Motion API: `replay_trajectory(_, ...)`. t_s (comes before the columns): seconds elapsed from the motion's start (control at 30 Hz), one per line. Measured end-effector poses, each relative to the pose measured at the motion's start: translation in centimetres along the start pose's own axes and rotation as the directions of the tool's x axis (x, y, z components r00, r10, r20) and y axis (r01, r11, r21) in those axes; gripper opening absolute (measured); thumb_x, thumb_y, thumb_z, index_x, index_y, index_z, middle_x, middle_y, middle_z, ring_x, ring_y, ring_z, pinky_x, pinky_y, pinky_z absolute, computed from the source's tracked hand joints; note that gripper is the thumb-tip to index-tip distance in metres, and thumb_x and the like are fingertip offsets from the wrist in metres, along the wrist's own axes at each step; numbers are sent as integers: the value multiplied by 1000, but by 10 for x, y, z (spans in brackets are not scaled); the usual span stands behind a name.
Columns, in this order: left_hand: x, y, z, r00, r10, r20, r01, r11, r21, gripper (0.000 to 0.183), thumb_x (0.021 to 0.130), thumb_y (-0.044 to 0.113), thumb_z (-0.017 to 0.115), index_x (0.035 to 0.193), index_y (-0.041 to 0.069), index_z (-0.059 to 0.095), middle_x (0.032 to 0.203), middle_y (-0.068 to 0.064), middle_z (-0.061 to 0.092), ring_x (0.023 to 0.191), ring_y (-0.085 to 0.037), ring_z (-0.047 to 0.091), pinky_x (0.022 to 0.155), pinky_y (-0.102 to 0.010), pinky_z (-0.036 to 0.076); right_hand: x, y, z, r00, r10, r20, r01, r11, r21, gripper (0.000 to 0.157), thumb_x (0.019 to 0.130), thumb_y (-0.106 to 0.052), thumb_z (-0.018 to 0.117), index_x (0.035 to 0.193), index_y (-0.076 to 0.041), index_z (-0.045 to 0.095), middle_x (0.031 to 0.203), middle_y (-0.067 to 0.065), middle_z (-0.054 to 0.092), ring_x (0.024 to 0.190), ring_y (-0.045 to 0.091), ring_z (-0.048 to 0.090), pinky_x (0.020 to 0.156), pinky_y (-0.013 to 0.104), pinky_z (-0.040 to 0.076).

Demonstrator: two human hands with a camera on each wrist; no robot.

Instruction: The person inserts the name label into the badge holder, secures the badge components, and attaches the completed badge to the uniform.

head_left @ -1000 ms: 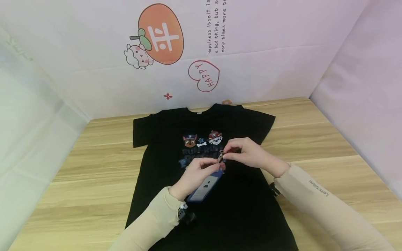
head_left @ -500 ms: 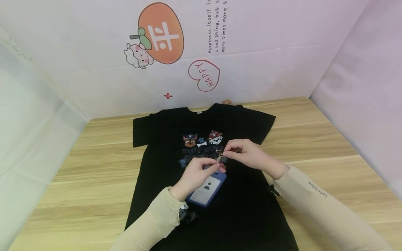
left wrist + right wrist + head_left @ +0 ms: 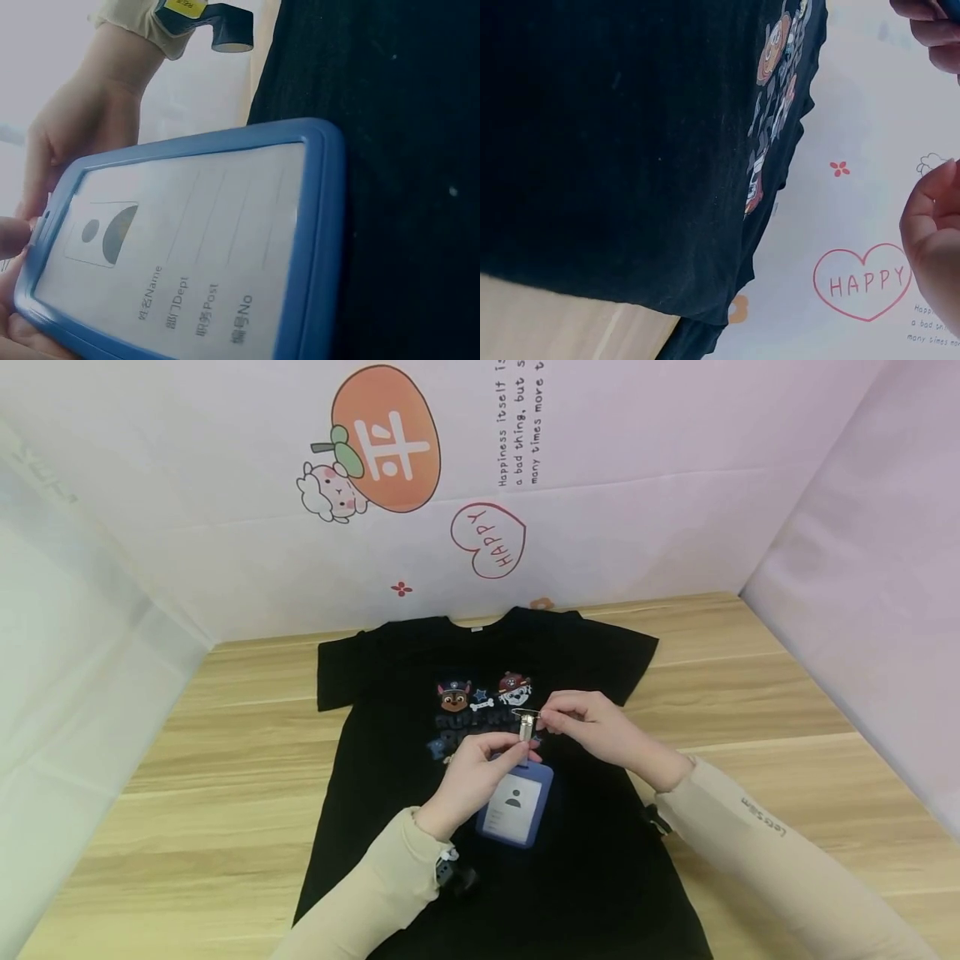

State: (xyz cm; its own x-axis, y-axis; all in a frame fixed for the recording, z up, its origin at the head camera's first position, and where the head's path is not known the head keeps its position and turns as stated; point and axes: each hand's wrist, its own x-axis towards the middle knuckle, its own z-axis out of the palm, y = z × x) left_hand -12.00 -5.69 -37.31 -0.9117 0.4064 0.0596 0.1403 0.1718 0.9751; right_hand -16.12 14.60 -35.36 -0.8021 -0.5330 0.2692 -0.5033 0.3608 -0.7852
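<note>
A blue-framed ID badge holder (image 3: 513, 806) with a white card hangs over the black T-shirt (image 3: 600, 877). My left hand (image 3: 472, 781) pinches the strap just below its metal clip (image 3: 527, 727), thumb in front. At the top of the clip is a thin safety pin (image 3: 519, 712). My right hand (image 3: 588, 727) pinches the pin's right end between thumb and forefinger. In the left wrist view the badge holder (image 3: 180, 240) fills the middle, with the right hand (image 3: 94, 112) behind its upper edge. The right wrist view shows the curled right hand (image 3: 941, 240) at its edge.
The T-shirt lies flat on a wood-grain table (image 3: 217, 777), its printed cartoon dogs (image 3: 454, 697) near the hands. A white printed backdrop (image 3: 637, 527) rises behind the table, and pale sheets stand at both sides.
The badge holder has swung right and turned to face the head camera, its clip now more upright. The safety pin shows more clearly above the clip. Both hands stay nearly in place.
</note>
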Motion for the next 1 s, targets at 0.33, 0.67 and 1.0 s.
replay_trajectory(0.33, 2, -5, 0, 993, 17, -120, -14, 1000, 28, 23, 96, 14, 54, 109, -1, 66, 101, -14, 71, 96, -20, 66, 82, -27, 51, -1, -3, 1, 999, -26, -35, 26, 1000, -10, 14, 94, -4, 56, 85, -5, 66, 78, 2, 55, 68, 10, 47, 61, 23, 41)
replay_trajectory(0.67, 7, -4, 0, 975, 100, -198, -123, 987, -105, 26, 95, 1, 51, 121, -5, 53, 107, -24, 65, 89, -24, 68, 80, -27, 55, -1, -4, 4, 998, 59, -17, -58, 997, 57, 16, 95, -6, 53, 85, -1, 64, 78, 11, 56, 71, 11, 50, 65, 24, 43)
replay_trajectory(1.0, 10, -4, -2, 974, 92, -209, -118, 986, -114, 24, 94, -1, 53, 117, -8, 57, 104, -24, 66, 83, -18, 69, 77, -27, 56, 0, -2, 8, 992, 128, -6, -125, 977, 174, 19, 96, -5, 50, 84, 2, 63, 74, 1, 52, 72, 13, 49, 68, 27, 42)
